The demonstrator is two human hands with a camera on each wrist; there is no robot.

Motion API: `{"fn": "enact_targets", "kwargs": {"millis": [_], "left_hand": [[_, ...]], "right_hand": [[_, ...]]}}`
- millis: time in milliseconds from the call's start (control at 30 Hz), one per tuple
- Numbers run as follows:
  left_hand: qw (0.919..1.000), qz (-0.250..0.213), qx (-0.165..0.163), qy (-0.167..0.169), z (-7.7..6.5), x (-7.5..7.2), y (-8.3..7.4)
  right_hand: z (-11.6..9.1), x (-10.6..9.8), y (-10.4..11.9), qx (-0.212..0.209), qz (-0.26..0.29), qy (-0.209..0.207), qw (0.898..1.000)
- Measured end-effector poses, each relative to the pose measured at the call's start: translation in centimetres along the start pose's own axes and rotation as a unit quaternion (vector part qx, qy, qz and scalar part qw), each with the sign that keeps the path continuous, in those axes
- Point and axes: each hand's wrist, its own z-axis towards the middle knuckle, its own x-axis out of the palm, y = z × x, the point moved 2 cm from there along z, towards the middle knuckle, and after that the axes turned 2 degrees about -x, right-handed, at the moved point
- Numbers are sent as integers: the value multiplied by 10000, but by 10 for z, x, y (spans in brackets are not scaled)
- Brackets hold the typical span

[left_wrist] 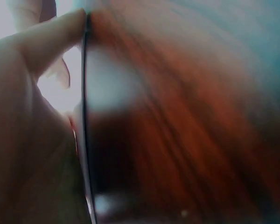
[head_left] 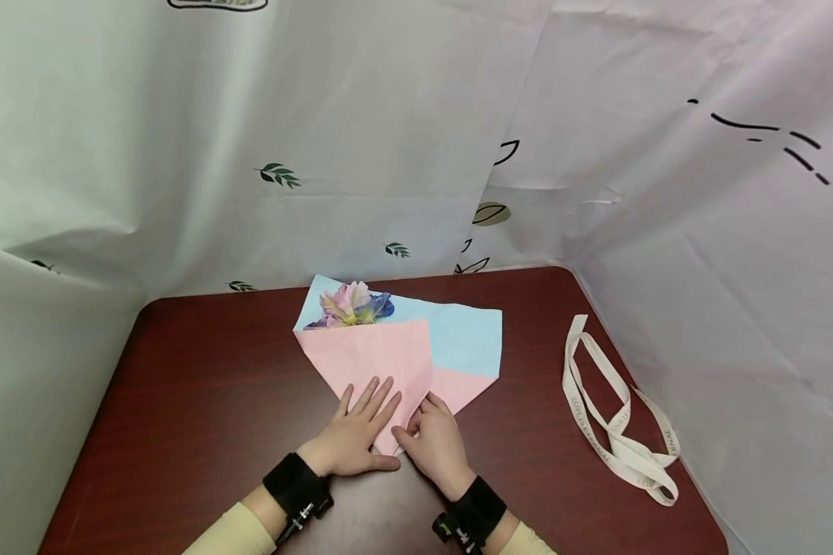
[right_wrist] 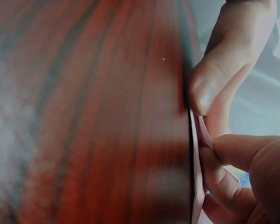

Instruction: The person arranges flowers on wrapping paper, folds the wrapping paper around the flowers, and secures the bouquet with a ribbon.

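Note:
A sheet of wrapping paper (head_left: pixel 368 354), pink on one side and light blue on the other, lies on the table with its left side folded over into a cone. Pink, purple and blue flowers (head_left: pixel 352 304) show above the folded edge; their stems are hidden. My left hand (head_left: pixel 354 435) lies spread on the pink flap near the cone's lower point, its thumb (left_wrist: pixel 56 42) down by the table surface. With curled fingers (right_wrist: pixel 219 172), my right hand (head_left: pixel 439 443) pinches the flap's right edge low down, opposite the left hand.
A loosely looped white ribbon (head_left: pixel 618 432) with printed lettering lies at the right of the dark red table (head_left: pixel 201 401). White curtain-like sheets (head_left: pixel 389 139) with leaf prints stand behind the table and along both sides.

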Motion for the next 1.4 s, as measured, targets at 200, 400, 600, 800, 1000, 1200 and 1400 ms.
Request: {"fn": "enact_targets", "kwargs": {"millis": [200, 400, 600, 800, 1000, 1200, 1400], "left_hand": [[9998, -207, -72, 36, 2, 14, 11], [9999, -130, -102, -26, 3, 18, 13], [9999, -28, -106, 30, 2, 18, 12], [9999, -59, -79, 59, 2, 16, 10], [9999, -124, -11, 29, 2, 12, 8], [9999, -32, -112, 64, 3, 16, 11], [9996, 51, -200, 187, 3, 15, 11]], "right_hand": [[0, 0, 1, -21, -91, -67, 9999], [1, 0, -2, 58, -267, 17, 9996], [4, -4, -8, 217, -413, -135, 9988], [5, -7, -18, 603, -274, -130, 9977], [8, -16, -34, 945, -114, -353, 9948], [17, -22, -45, 1130, -164, -198, 9933], [27, -27, -52, 1277, -13, -171, 9917]]}}
